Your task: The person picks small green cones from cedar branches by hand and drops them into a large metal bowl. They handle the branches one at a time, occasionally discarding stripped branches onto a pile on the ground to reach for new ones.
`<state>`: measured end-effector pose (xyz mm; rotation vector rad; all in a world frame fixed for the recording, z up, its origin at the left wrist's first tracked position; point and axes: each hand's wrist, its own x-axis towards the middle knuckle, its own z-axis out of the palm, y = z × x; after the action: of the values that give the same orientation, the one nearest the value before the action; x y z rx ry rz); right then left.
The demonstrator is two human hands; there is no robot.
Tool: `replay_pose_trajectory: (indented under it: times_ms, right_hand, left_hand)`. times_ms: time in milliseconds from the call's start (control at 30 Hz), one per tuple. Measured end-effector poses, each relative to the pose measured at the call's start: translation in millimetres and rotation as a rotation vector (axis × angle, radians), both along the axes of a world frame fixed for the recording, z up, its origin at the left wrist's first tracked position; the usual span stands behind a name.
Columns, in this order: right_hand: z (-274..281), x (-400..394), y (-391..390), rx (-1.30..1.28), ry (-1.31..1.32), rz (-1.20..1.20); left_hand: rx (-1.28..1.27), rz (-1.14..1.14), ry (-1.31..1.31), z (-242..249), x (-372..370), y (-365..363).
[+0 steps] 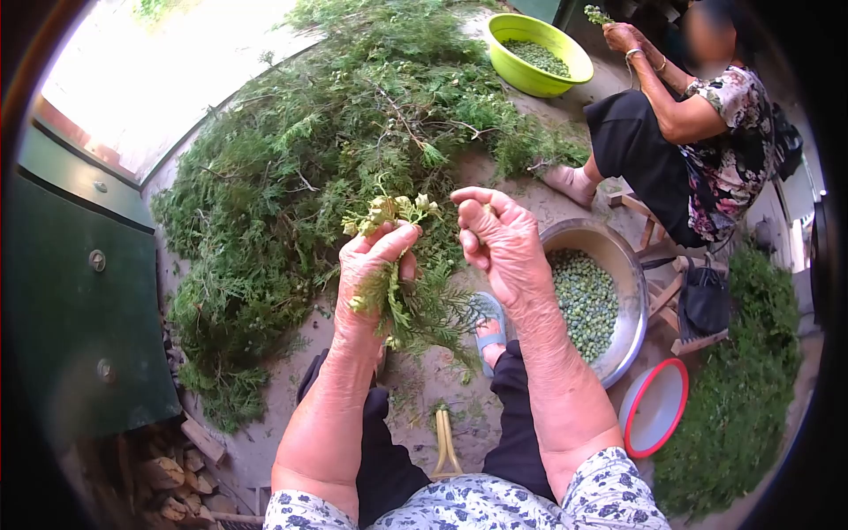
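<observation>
My left hand [375, 265] is closed around a leafy evergreen sprig [415, 305]. Pale green cones [397, 210] cluster above its thumb, and the foliage hangs down past the wrist. Just to the right, apart from the sprig, my right hand [503, 243] has its thumb and fingers drawn together. Whatever it may pinch is too small to name. Below and beside the right hand stands a metal basin [629, 283] holding many small green cones [583, 300].
Cut evergreen branches [327, 141] are heaped ahead and left. A lime-green basin [530, 78] holds more cones near a seated person [707, 124] with a sprig. A red-rimmed bowl [654, 408] leans right, near a wooden stool [676, 305] and more greenery [733, 397]. Firewood [172, 481] lies lower left.
</observation>
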<state>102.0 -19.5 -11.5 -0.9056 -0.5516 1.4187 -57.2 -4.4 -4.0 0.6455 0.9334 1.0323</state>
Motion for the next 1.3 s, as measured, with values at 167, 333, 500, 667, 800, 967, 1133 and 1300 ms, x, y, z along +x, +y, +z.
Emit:
replay_pose_trajectory:
  times_ms: [167, 333, 500, 667, 800, 967, 1133, 1300]
  right_hand:
    - [3, -3, 2, 0.013, -0.312, 0.047]
    - [6, -4, 1, 0.026, -0.523, 0.109]
    - [1, -6, 0, 0.036, -0.584, 0.088]
    - [2, 0, -4, -0.110, -0.177, 0.213]
    - [-7, 9, 2, -0.068, 0.175, 0.134]
    - [-9, 0, -1, -0.057, 0.224, 0.240]
    - [-3, -7, -6, -0.105, 0.071, 0.194]
    - [-8, 0, 2, 0.008, -0.591, -0.274]
  left_hand:
    - [0.120, -0.079, 0.198, -1, 4, -4]
    - [0.069, -0.117, 0.162, 2, 4, -5]
    - [0.092, -0.094, 0.215, 3, 8, -5]
    - [-0.005, -0.030, 0.142, 8, 9, -5]
    - [0.042, -0.046, 0.090, 3, 6, -5]
    - [0.053, -0.027, 0.137, 8, 7, -5]
    - [0.135, -0.095, 0.177, 0, 3, -4]
    - [0.111, -0.070, 0.250, 5, 7, -9]
